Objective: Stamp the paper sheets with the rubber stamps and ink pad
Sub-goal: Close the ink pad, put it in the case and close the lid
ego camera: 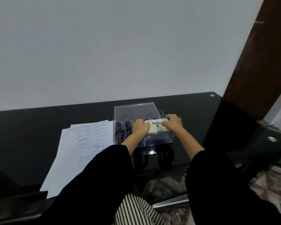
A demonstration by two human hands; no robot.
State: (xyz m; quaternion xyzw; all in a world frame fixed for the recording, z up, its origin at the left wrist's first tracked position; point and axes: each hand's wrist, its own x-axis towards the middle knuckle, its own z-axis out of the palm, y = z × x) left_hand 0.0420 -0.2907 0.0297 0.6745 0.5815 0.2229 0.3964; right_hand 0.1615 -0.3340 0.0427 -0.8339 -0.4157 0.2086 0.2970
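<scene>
The ink pad (156, 127), a white case with "Artline" printed on its top, sits over the right half of the clear box (159, 141), level with its upper rim; whether it rests on the rim or is held just above it cannot be told. The left hand (140, 129) grips the pad's left end with curled fingers, and the right hand (173, 123) grips its right end the same way, fingers wrapped over the far edge. Inside the box, in its left half, dark-handled rubber stamps (127, 123) stand upright in rows, partly hidden by the left hand. The box's transparent lid (134, 111) stands raised along its far side. Just left of the box lie the paper sheets (68, 159), overlapping one another and covered in blue imprints, "FRAGILE", "AIR MAIL" and "SAMPLE" among them. Box and sheets rest on a glossy black table (39, 122), whose surface in front of the box mirrors it. Both forearms wear black sleeves (206, 176).
</scene>
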